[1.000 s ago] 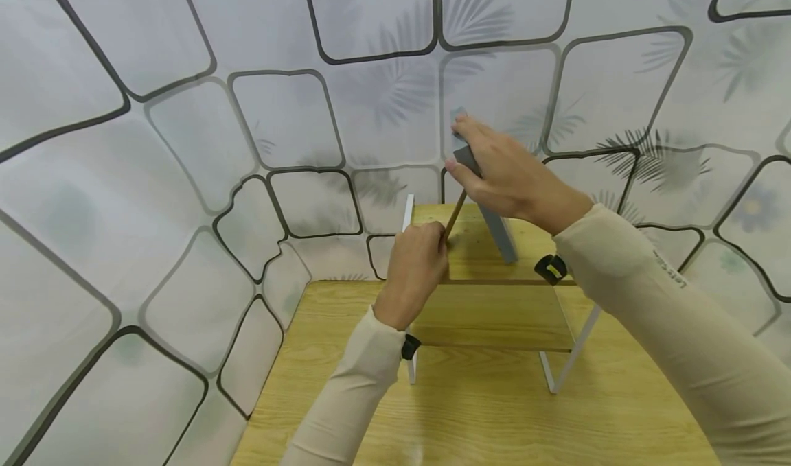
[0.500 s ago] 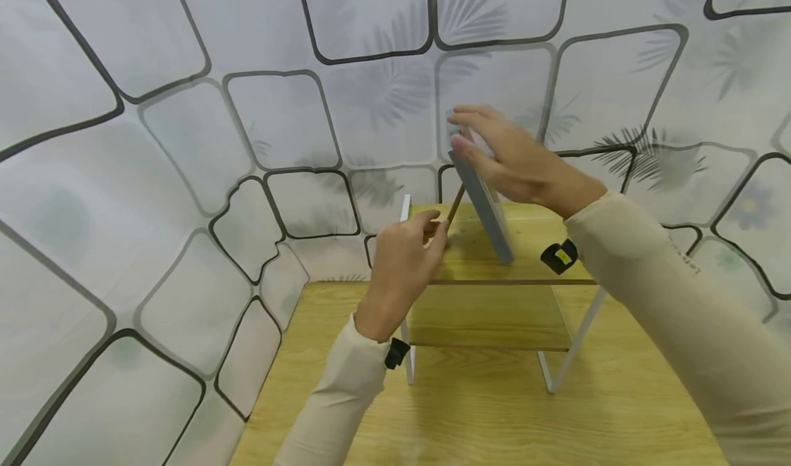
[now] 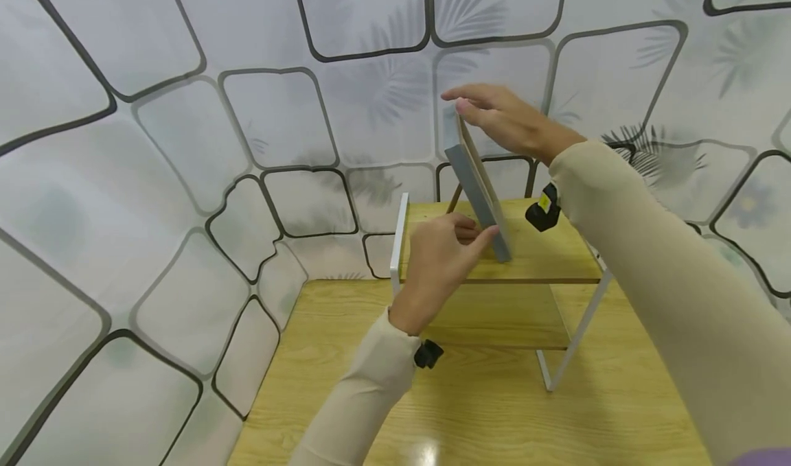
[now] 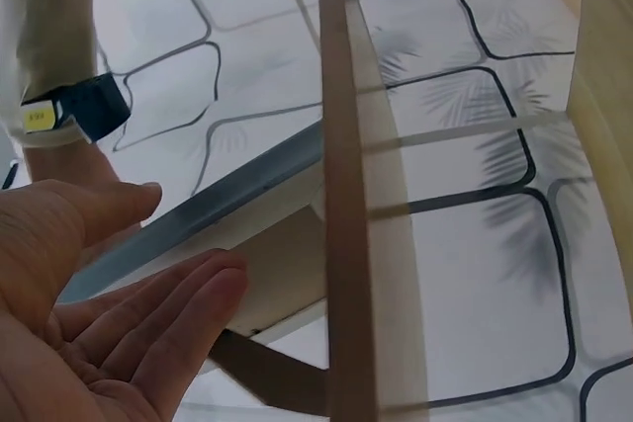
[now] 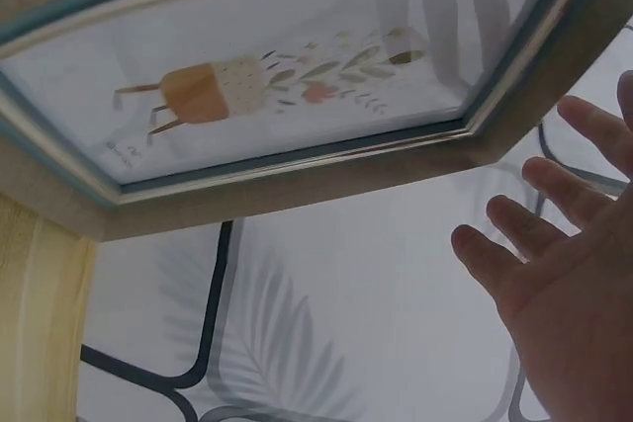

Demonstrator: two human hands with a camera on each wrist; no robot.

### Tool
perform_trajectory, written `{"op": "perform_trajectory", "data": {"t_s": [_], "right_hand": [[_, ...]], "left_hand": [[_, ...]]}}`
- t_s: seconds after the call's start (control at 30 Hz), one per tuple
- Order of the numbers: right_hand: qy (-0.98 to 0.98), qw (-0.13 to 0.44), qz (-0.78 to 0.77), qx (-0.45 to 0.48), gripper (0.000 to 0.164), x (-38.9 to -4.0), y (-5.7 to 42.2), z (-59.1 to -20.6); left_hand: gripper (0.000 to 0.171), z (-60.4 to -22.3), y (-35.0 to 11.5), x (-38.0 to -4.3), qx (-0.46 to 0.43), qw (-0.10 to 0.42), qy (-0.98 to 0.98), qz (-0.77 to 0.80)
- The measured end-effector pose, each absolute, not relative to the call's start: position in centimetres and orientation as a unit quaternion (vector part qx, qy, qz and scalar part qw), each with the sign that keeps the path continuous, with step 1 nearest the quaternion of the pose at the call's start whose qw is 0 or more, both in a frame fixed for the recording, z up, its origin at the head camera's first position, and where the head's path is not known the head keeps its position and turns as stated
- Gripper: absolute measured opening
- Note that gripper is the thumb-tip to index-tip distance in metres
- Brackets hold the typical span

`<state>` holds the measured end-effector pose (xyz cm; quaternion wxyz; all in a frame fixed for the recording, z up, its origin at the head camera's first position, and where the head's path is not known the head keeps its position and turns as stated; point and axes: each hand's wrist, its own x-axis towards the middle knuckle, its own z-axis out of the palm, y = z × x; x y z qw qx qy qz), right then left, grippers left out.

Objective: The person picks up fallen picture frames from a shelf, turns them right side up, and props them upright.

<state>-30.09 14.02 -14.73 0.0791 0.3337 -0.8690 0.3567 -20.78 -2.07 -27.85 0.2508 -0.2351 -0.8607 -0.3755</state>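
A picture frame (image 3: 474, 184) with a blue-grey edge leans back on the top board of a small two-tier shelf (image 3: 550, 250), propped by a brown back strut (image 3: 455, 197). Its front shows a print of an orange planter with flowers (image 5: 208, 91) in the right wrist view. At the frame's lower side edge is my left hand (image 3: 441, 260), thumb and fingers extended on either side of that edge; contact is unclear. My right hand (image 3: 509, 119) is at the top corner with straight fingers. The right wrist view shows those fingers (image 5: 529, 229) spread beside the frame.
The shelf has white metal legs (image 3: 587, 322) and a lower board (image 3: 494, 315), and stands on a wood-grain table (image 3: 346, 329). Patterned wall covering (image 3: 383, 123) rises close behind and on the left. Something purple (image 3: 766, 458) shows at the lower right corner.
My left hand has left the strut and moved right to the frame's lower side edge. My right hand has loosened its hold and risen to the top corner. The frame stays propped.
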Motion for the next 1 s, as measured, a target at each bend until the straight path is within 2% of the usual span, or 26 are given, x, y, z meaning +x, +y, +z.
{"op": "perform_trajectory", "data": {"t_s": [0.13, 0.37, 1.0], "right_hand": [[-0.88, 0.047, 0.34, 0.329, 0.053, -30.74, 13.67, -14.81], [-0.881, 0.033, 0.344, 0.322, 0.054, -30.92, 13.52, -14.86], [-0.89, 0.047, 0.339, 0.303, 0.057, -30.99, 14.47, -15.14]], "left_hand": [[0.031, -28.24, -1.55, -21.18, -0.229, 0.248, -0.86, -0.383], [0.032, -28.55, -1.25, -21.63, -0.227, 0.246, -0.848, -0.41], [0.027, -28.51, -1.22, -21.66, -0.226, 0.243, -0.855, -0.399]]}}
